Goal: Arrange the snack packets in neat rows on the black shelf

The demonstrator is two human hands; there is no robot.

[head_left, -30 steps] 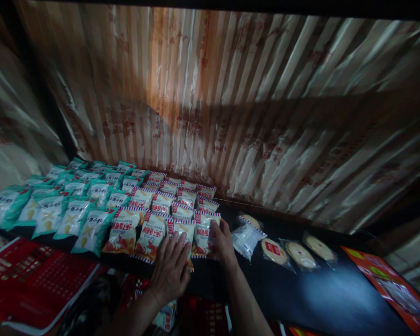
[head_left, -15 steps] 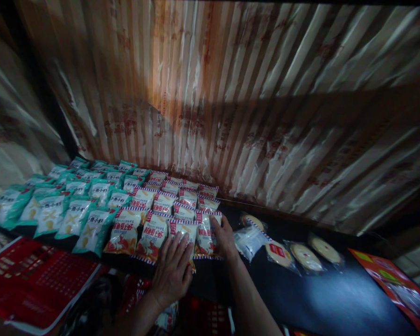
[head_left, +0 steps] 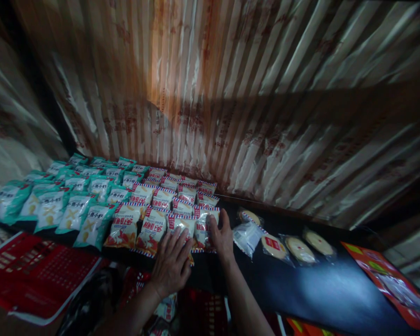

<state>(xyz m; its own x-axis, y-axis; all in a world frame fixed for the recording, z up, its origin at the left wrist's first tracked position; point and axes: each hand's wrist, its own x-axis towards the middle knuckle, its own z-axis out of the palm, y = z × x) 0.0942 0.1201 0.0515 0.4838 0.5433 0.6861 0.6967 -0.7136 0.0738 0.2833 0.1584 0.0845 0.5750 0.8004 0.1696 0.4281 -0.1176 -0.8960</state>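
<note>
Small white snack bags with red lettering and striped edges stand in rows on a black shelf. My left hand lies with outstretched fingers on the front of one snack bag in the front row. My right hand is at the right side of the end snack bag; its thumb reaches over the bag's front edge and its other fingers point up, apart from the thumb. Teal-and-white snack bags fill the left part of the shelf.
A flat, clear-wrapped bag and several round wrapped pastries lie to the right on the black shelf. An orange packet is at far right. Red baskets stand below. Corrugated sheeting rises behind.
My right hand's thumb and fingers have spread a little at the end bag. My left hand stays on its bag. The view has shifted slightly.
</note>
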